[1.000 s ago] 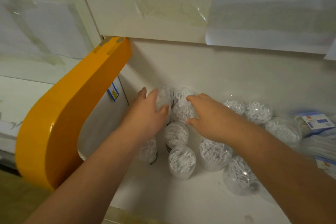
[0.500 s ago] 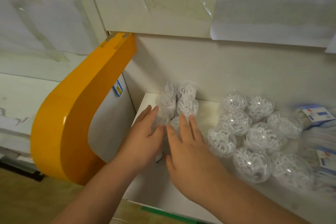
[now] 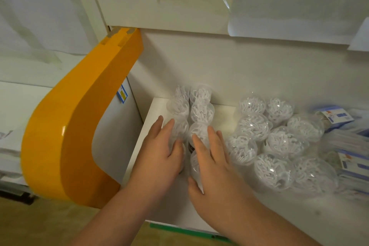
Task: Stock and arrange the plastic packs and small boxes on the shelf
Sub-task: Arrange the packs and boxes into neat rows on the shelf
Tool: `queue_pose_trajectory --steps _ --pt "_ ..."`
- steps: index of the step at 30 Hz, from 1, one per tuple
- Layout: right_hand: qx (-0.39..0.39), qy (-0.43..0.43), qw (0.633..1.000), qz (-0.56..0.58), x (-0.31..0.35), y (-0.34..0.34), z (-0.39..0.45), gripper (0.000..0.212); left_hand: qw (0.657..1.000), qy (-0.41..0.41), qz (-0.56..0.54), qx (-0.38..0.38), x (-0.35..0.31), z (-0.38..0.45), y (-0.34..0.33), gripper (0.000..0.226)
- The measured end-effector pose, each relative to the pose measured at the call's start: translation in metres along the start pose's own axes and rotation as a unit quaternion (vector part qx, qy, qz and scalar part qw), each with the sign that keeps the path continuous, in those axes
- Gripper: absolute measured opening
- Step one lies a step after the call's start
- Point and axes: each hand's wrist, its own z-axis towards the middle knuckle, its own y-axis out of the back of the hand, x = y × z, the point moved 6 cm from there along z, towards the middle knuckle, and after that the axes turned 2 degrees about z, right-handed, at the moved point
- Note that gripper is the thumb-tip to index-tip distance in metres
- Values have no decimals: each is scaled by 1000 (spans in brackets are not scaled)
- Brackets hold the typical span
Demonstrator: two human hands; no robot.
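Left hand [image 3: 159,156] and right hand [image 3: 215,164], fingers straight, press the two-column cluster of round plastic packs [image 3: 201,113] at shelf [image 3: 221,115] 11 o'clock; six visible. Nine more packs [image 3: 279,144] at 3 o'clock. Small boxes [image 3: 335,116] far right; count unclear.

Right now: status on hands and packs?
Left hand and right hand open, fingers flat on left double row of clear packs. Right cluster loose, untouched. Nothing blocking.
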Motion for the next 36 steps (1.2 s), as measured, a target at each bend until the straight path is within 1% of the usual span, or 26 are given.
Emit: queue_pose_trajectory --steps 2,5,8,11,13,14,17,19,20,23,25,28,30,32,36 --pt "3 -9 1000 21 -4 -5 -1 75 999 15 -21 22 4 -5 -4 55" --pt "-18 -6 997 74 -7 -7 2 73 998 24 -49 33 2 -5 -6 54" --pt "-75 -2 989 130 -10 -10 2 88 993 50 -103 21 4 -5 -4 58" --pt "-129 -21 974 184 -19 -19 -3 100 983 73 -166 24 8 -11 -2 64" --pt "-148 -38 967 205 -24 -25 -5 102 980 58 -190 29 6 -14 -1 53" --pt "-153 -45 964 215 -25 -28 -4 102 981 43 -189 29 2 -14 1 46" --pt "-159 -47 957 240 -27 -30 -1 97 982 12 -185 27 -7 -11 4 33" --pt "-157 -39 959 232 -26 -30 0 95 981 10 -193 32 -8 -10 4 29" --pt "-155 -37 960 228 -26 -31 0 95 980 16 -193 36 -6 -10 2 30" --pt "-157 -32 961 227 -24 -28 -5 95 984 55 -169 31 4 -13 1 50" --pt "-160 -18 965 209 -20 -23 -13 96 993 43 -110 1 2 -15 7 62" --pt "-158 -5 974 163 -17 -12 -31 93 999 -34 30 -13 -17 -18 17 69" --pt "-166 -9 976 141 -19 0 -44 83 993 -82 85 -7 -35 -19 17 69" --pt "-186 -16 973 138 -23 18 -55 74 988 -120 95 6 -53 -20 12 66" --pt "-253 -17 961 109 -42 62 -74 61 982 -171 70 43 -91 -19 -11 63"
